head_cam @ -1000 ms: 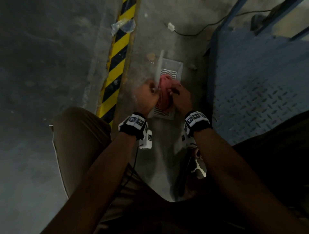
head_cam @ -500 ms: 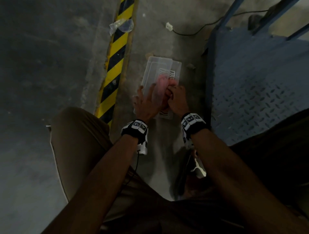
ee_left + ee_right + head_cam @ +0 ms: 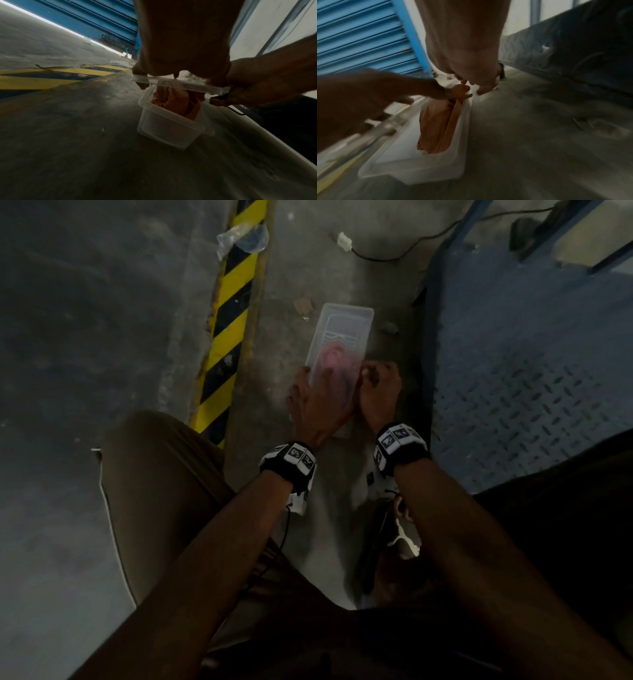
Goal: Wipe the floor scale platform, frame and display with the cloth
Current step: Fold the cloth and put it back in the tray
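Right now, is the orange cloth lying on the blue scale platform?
No, the orange cloth sits inside the clear plastic box on the concrete floor, beside the scale platform.

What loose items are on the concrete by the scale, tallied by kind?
Clear plastic container: 1
Clear lid: 1
Orange cloth: 1
Crumpled plastic scrap: 1
White plug on black cable: 1
Total: 5
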